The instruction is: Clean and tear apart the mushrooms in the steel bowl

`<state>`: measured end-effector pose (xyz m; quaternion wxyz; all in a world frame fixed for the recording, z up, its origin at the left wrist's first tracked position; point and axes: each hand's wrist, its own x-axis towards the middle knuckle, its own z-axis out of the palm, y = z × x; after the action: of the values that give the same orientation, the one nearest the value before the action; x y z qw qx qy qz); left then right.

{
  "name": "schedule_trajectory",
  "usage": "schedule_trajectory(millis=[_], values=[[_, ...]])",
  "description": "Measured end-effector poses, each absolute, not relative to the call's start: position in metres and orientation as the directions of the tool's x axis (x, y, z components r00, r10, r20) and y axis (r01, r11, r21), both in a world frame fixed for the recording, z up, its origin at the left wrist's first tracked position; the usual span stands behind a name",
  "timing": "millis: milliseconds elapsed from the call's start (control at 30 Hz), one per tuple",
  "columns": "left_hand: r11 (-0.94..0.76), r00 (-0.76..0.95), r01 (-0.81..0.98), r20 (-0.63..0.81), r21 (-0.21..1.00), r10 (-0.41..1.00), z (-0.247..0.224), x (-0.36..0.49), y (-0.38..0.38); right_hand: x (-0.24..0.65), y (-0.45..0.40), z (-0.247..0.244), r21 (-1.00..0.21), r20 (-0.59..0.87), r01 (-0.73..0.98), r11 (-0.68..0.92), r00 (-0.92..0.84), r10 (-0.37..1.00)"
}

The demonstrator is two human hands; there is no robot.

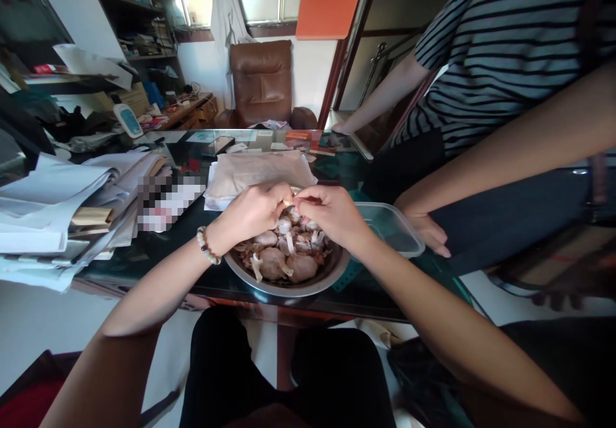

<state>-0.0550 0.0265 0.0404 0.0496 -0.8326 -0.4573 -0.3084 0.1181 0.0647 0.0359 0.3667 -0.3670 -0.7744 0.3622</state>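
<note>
A steel bowl [287, 291] near the desk's front edge holds several garlic bulbs [303, 266], some with stalks, among papery skins. Over the bowl's far side, my left hand [254, 211] is closed in a pinch, a beaded bracelet on its wrist. Fingertip to fingertip with it, my right hand [330, 213] pinches too. Between them shows a small pale piece that looks like a garlic clove [288, 203]; the fingers hide most of it. Right of the bowl stands a clear plastic container [409, 239], partly behind my right wrist.
Papers [262, 170] lie beyond the bowl. A tall paper stack [52, 206] and a blurred-out item [171, 203] are on the left. Another person in a striped shirt [510, 62] leans on the desk at right, one hand [426, 226] beside the container. A brown chair [262, 85] stands opposite.
</note>
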Motion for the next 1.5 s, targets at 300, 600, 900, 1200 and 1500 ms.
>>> schedule_trajectory(millis=[300,600,900,1200,1500], values=[[-0.565,0.392,0.808,0.561,0.170,0.729,0.038,-0.057,0.030,0.118,0.065,0.035,-0.876,0.234,0.253,0.410,-0.521,0.821],[-0.576,0.410,0.802,0.555,0.160,0.724,0.037,-0.057,0.030,0.118,0.066,0.034,-0.888,0.234,0.221,0.404,-0.541,0.808],[-0.558,0.330,0.751,0.532,0.352,0.780,0.042,-0.055,0.027,0.117,0.067,0.036,-0.897,0.228,0.225,0.380,-0.501,0.835],[-0.404,0.284,0.162,0.349,0.900,0.893,0.033,-0.059,0.044,0.119,0.065,0.039,-0.880,0.250,0.251,0.403,-0.477,0.843],[-0.289,0.376,0.041,0.253,0.957,0.892,0.032,-0.068,0.049,0.124,0.064,0.041,-0.845,0.267,0.291,0.449,-0.497,0.826]])
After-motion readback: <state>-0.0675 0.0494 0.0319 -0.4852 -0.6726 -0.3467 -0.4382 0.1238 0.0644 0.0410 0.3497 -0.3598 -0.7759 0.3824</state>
